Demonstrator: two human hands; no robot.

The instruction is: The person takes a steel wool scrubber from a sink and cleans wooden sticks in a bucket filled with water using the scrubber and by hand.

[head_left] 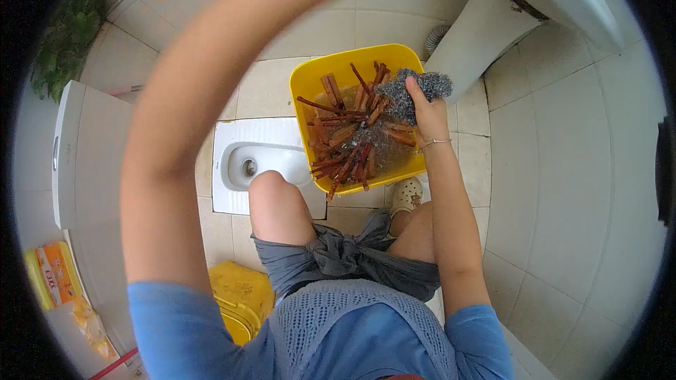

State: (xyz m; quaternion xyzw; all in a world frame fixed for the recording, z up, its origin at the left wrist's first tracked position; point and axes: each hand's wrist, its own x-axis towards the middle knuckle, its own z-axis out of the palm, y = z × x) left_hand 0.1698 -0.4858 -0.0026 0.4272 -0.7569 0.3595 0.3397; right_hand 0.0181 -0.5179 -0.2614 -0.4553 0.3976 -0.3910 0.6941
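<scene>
My right hand (pixel 429 114) grips a grey wire scrubber (pixel 429 86) over the right rim of a yellow basin (pixel 301 109). Its thumb presses on the scrubber. Inside the basin, several reddish-brown sticks (pixel 343 134) stand and lie in water, some leaning over the lower edge. Bubbles or splashes show in the middle of the water. My left arm reaches up and across the top of the view towards the white sink; the hand at its end is hidden or too blurred to make out.
A white squat toilet (pixel 274 200) is in the floor left of the basin. The sink pedestal (pixel 475 32) rises at the upper right. A yellow container (pixel 243 299) stands at the lower left, a white cabinet (pixel 95 162) at the left, and green leaves (pixel 74 39) above it.
</scene>
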